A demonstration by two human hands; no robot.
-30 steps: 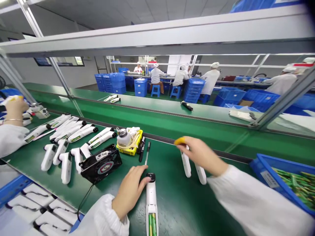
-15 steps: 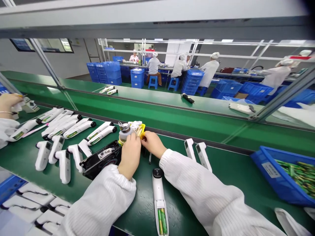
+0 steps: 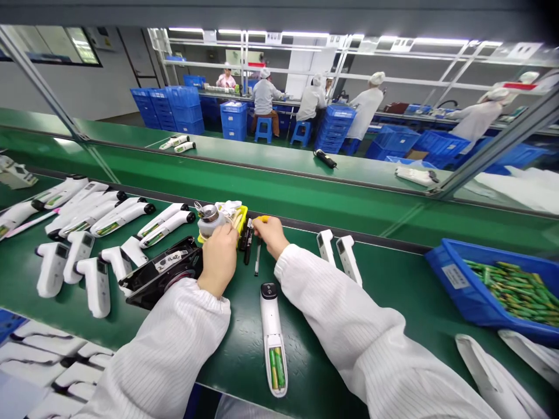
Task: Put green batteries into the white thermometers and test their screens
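White handheld thermometer on green bench: black tip, batt. bay open, 2 green-gold cells in. L hand: fingers curled at yellow basket, grip unclear. R hand: fingers bunched by pen; can't tell if pinching.

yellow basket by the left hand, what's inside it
Inside the yellow basket are a whitish bottle with a metal top and some crumpled white material. The left hand covers the basket's near side, so anything behind it cannot be seen.

Blue stool near stacked blue crates
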